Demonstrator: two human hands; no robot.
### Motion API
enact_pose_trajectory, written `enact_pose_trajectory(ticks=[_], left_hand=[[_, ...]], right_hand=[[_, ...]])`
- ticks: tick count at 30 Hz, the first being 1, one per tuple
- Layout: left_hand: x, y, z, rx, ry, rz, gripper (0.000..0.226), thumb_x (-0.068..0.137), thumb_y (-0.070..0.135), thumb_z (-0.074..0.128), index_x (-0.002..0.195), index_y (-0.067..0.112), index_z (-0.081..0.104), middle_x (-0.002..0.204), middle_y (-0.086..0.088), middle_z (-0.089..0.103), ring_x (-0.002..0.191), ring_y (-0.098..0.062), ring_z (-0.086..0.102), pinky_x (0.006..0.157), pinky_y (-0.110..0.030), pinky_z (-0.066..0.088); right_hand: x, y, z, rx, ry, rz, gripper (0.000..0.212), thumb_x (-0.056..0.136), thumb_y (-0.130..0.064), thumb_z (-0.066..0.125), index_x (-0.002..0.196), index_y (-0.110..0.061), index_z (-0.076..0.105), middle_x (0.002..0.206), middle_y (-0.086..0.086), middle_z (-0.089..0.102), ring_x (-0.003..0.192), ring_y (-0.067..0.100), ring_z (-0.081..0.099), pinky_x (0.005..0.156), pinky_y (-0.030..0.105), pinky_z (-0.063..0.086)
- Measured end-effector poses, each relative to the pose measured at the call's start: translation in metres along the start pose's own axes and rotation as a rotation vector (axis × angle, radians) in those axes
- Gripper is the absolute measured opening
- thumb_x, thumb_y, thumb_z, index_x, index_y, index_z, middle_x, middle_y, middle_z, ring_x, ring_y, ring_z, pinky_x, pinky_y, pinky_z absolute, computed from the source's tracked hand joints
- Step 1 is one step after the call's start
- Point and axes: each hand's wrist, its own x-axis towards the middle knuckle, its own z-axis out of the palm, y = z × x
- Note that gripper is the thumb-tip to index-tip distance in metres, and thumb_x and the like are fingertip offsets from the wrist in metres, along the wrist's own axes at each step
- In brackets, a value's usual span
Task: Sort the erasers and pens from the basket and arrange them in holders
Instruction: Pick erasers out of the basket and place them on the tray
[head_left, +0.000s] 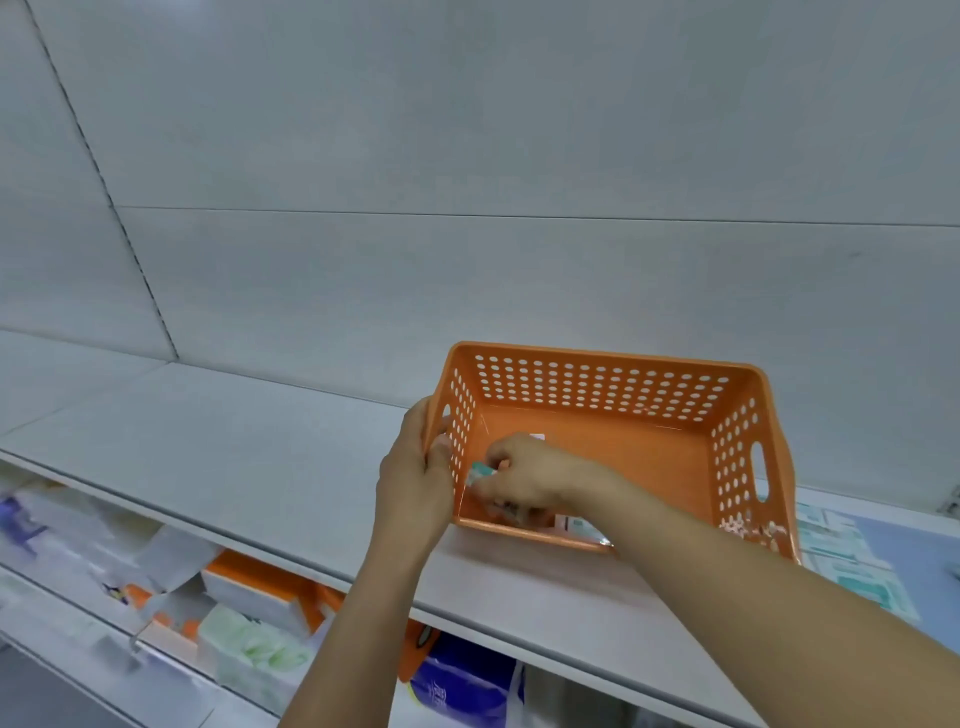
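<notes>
An orange perforated basket (602, 387) stands on a white shelf (249, 457), tilted toward me. My left hand (415, 467) grips the basket's left wall near its handle slot. Inside the basket at the near left corner, my right hand (524, 475) has its fingers curled round a small teal-and-white item, likely an eraser (480, 472). Another small packaged eraser (579, 526) lies on the basket floor by my right wrist. Most of the contents under my hand are hidden. No holders are in view.
Flat packets (852, 561) lie on the shelf right of the basket. The lower shelf holds tissue packs and orange and blue packages (260, 613). A plain white back panel (467, 156) rises behind the shelf.
</notes>
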Motion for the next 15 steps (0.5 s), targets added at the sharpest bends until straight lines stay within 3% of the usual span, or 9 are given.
enact_pose_trajectory(ticks=[3, 5, 7, 8, 10, 12, 15], left_hand=[[0.004, 0.004, 0.001, 0.04, -0.027, -0.05, 0.033, 0.103, 0.035, 0.039, 0.136, 0.037, 0.038, 0.132, 0.002, 0.057, 0.11, -0.017, 0.062, 0.095, -0.046, 0.053], [0.004, 0.009, 0.002, 0.231, 0.059, -0.041, 0.045, 0.102, 0.036, 0.041, 0.145, 0.031, 0.03, 0.143, -0.003, 0.048, 0.125, -0.022, 0.052, 0.103, -0.047, 0.046], [-0.001, 0.021, 0.005, 0.436, 0.232, 0.15, 0.052, 0.101, 0.035, 0.044, 0.149, 0.025, 0.026, 0.151, -0.004, 0.037, 0.139, -0.021, 0.034, 0.109, -0.042, 0.035], [-0.005, 0.031, 0.008, 0.421, 0.258, 0.245, 0.051, 0.101, 0.035, 0.044, 0.148, 0.026, 0.027, 0.151, -0.001, 0.035, 0.139, -0.017, 0.031, 0.108, -0.037, 0.033], [-0.016, 0.053, 0.021, 0.145, 0.15, 0.209, 0.047, 0.1, 0.038, 0.044, 0.145, 0.034, 0.031, 0.146, 0.009, 0.039, 0.131, -0.007, 0.038, 0.107, -0.032, 0.034], [-0.03, 0.084, 0.042, -0.37, -0.065, -0.132, 0.044, 0.1, 0.039, 0.046, 0.142, 0.033, 0.038, 0.14, 0.013, 0.048, 0.127, -0.007, 0.046, 0.109, -0.036, 0.038], [-0.036, 0.122, 0.078, -1.109, -0.274, -0.557, 0.039, 0.102, 0.036, 0.042, 0.121, 0.007, 0.06, 0.113, -0.009, 0.066, 0.108, -0.022, 0.06, 0.105, -0.038, 0.041]], right_hand=[[-0.01, 0.007, -0.021, 0.342, 0.037, 0.035, 0.019, 0.087, -0.025, 0.065, 0.103, -0.015, 0.063, 0.083, 0.006, 0.067, 0.061, 0.015, 0.062, 0.046, 0.022, 0.047], [-0.02, 0.014, -0.034, 0.574, 0.05, 0.005, 0.016, 0.089, -0.019, 0.062, 0.101, -0.008, 0.065, 0.082, 0.009, 0.068, 0.059, 0.015, 0.061, 0.044, 0.023, 0.045], [-0.032, 0.021, -0.045, 0.771, 0.058, -0.007, 0.014, 0.091, -0.017, 0.059, 0.098, -0.007, 0.066, 0.08, 0.009, 0.069, 0.057, 0.014, 0.062, 0.042, 0.022, 0.044], [-0.038, 0.025, -0.051, 0.852, 0.069, 0.005, 0.014, 0.092, -0.018, 0.058, 0.099, -0.007, 0.065, 0.081, 0.009, 0.069, 0.059, 0.015, 0.063, 0.042, 0.022, 0.044], [-0.05, 0.032, -0.063, 0.975, 0.084, 0.026, 0.015, 0.094, -0.02, 0.057, 0.103, -0.01, 0.063, 0.084, 0.011, 0.067, 0.061, 0.017, 0.063, 0.043, 0.023, 0.044], [-0.062, 0.037, -0.073, 1.042, 0.103, -0.005, 0.014, 0.094, -0.02, 0.055, 0.1, -0.01, 0.061, 0.084, 0.012, 0.064, 0.061, 0.018, 0.06, 0.044, 0.025, 0.044], [-0.078, 0.039, -0.084, 0.918, 0.24, -0.105, 0.014, 0.093, -0.014, 0.052, 0.086, -0.011, 0.064, 0.074, 0.007, 0.063, 0.059, 0.014, 0.058, 0.047, 0.025, 0.042]])
